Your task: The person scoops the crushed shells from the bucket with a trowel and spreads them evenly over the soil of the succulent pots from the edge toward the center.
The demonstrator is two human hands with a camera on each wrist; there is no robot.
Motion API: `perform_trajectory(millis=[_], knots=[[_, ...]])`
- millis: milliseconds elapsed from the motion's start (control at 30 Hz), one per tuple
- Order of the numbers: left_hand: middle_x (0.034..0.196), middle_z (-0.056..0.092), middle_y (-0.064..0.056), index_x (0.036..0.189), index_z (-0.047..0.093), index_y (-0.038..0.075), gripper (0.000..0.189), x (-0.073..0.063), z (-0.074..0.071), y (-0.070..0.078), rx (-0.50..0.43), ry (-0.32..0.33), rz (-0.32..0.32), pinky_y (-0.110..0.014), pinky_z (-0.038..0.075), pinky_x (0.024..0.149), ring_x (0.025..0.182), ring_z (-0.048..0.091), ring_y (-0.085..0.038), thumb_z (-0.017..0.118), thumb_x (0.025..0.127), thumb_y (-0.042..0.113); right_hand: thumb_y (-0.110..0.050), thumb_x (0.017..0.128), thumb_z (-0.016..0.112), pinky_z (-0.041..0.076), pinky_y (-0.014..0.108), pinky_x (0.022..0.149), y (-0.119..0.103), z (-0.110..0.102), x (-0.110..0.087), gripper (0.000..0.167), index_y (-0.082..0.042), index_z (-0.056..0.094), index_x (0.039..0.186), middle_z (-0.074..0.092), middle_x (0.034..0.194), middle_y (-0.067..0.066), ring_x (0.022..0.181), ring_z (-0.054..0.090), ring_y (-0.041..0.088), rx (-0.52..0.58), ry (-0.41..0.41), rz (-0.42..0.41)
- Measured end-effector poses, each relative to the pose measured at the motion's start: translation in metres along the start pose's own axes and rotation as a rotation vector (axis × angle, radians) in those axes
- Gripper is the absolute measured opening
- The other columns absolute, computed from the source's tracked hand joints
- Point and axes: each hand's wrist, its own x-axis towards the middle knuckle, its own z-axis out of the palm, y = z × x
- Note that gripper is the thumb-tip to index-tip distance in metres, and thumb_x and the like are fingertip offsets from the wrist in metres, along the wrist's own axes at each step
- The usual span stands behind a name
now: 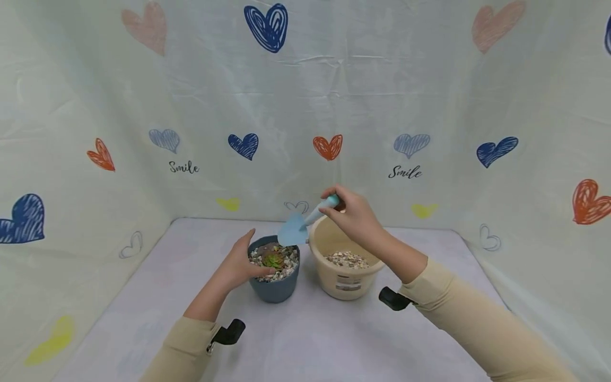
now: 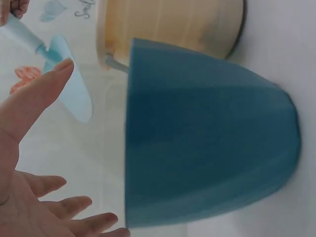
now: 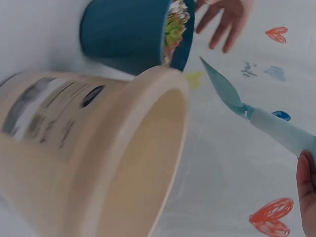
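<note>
My right hand [image 1: 350, 212] grips the handle of a light blue garden trowel [image 1: 293, 230], held above the gap between two pots. The trowel's blade points left and overlaps the far rim of a blue plant pot [image 1: 274, 291] in the head view. Inside that pot a green succulent [image 1: 273, 259] sits among pale pebbles. Fingers spread, my left hand [image 1: 242, 263] is at the pot's left side, thumb over the near rim. In the left wrist view the left hand [image 2: 44, 192] is beside the rim with its fingers straight.
Right of the blue pot stands a larger cream pot [image 1: 346, 284] with a label on its front and small stones [image 1: 347, 259] in the bottom. Both stand on a white-covered table [image 1: 281, 345]. A curtain printed with hearts [image 1: 328, 147] hangs behind and at the sides.
</note>
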Motion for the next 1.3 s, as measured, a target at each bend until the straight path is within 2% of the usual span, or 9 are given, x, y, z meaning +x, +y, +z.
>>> perform_trajectory(millis=[200, 467, 600, 700, 833, 967, 1133, 1300], knots=[[0.155, 0.02, -0.027, 0.154, 0.016, -0.003, 0.11, 0.005, 0.011, 0.022, 0.01, -0.009, 0.051, -0.06, 0.027, 0.109, 0.141, 0.02, -0.046, 0.087, 0.074, 0.023, -0.002, 0.088, 0.071, 0.055, 0.032, 0.072, 0.013, -0.019, -0.023, 0.024, 0.001, 0.061, 0.109, 0.066, 0.098, 0.011, 0.083, 0.064, 0.023, -0.037, 0.096, -0.013], [0.155, 0.025, -0.022, 0.153, 0.022, -0.001, 0.112, 0.012, 0.04, 0.054, -0.021, -0.052, 0.129, -0.057, 0.028, 0.109, 0.142, 0.023, -0.04, 0.089, 0.07, 0.032, -0.001, 0.093, 0.065, 0.051, 0.016, 0.073, 0.03, -0.046, -0.051, 0.025, 0.004, 0.054, 0.115, 0.063, 0.101, 0.014, 0.085, 0.065, 0.025, -0.019, 0.209, 0.038], [0.148, 0.039, -0.018, 0.15, 0.035, 0.004, 0.104, 0.021, 0.055, 0.065, -0.058, -0.053, 0.248, -0.055, 0.033, 0.108, 0.137, 0.034, -0.035, 0.091, 0.066, 0.032, -0.002, 0.096, 0.06, 0.052, 0.015, 0.075, 0.042, -0.052, -0.062, 0.025, 0.007, 0.05, 0.117, 0.062, 0.108, 0.019, 0.087, 0.065, 0.026, 0.032, 0.225, 0.112], [0.14, 0.048, -0.015, 0.147, 0.041, 0.008, 0.101, 0.03, 0.065, 0.068, -0.066, -0.04, 0.313, -0.053, 0.037, 0.104, 0.13, 0.042, -0.032, 0.093, 0.063, 0.032, -0.001, 0.095, 0.06, 0.053, 0.016, 0.075, 0.053, -0.054, -0.069, 0.025, 0.008, 0.049, 0.117, 0.062, 0.111, 0.021, 0.088, 0.066, 0.025, 0.05, 0.228, 0.166], [0.134, 0.051, -0.016, 0.146, 0.041, 0.007, 0.104, 0.04, 0.075, 0.072, -0.016, -0.014, 0.3, -0.053, 0.042, 0.099, 0.124, 0.046, -0.032, 0.093, 0.061, 0.038, 0.001, 0.093, 0.063, 0.055, 0.019, 0.073, 0.066, -0.052, -0.076, 0.025, 0.007, 0.051, 0.114, 0.062, 0.108, 0.021, 0.087, 0.065, 0.026, 0.033, 0.209, 0.197], [0.139, 0.044, -0.019, 0.149, 0.034, 0.004, 0.113, 0.049, 0.082, 0.076, 0.042, -0.028, 0.25, -0.053, 0.04, 0.1, 0.126, 0.042, -0.034, 0.093, 0.06, 0.042, 0.004, 0.091, 0.065, 0.055, 0.019, 0.072, 0.075, -0.049, -0.081, 0.024, 0.004, 0.054, 0.112, 0.062, 0.102, 0.019, 0.088, 0.064, 0.027, -0.019, 0.157, 0.225], [0.138, 0.041, -0.02, 0.149, 0.03, 0.003, 0.117, 0.06, 0.089, 0.076, 0.006, -0.062, 0.26, -0.051, 0.038, 0.104, 0.125, 0.044, -0.035, 0.096, 0.058, 0.034, 0.007, 0.087, 0.068, 0.056, 0.024, 0.073, 0.084, -0.044, -0.084, 0.025, 0.002, 0.056, 0.109, 0.063, 0.104, 0.019, 0.093, 0.065, 0.03, -0.082, 0.092, 0.226], [0.134, 0.04, -0.021, 0.147, 0.026, -0.002, 0.12, 0.063, 0.09, 0.077, -0.041, -0.117, 0.271, -0.048, 0.038, 0.105, 0.122, 0.046, -0.035, 0.097, 0.055, 0.027, 0.008, 0.082, 0.072, 0.056, 0.027, 0.067, 0.089, -0.04, -0.088, 0.028, 0.001, 0.059, 0.106, 0.064, 0.101, 0.016, 0.085, 0.065, 0.027, -0.172, 0.045, 0.191]])
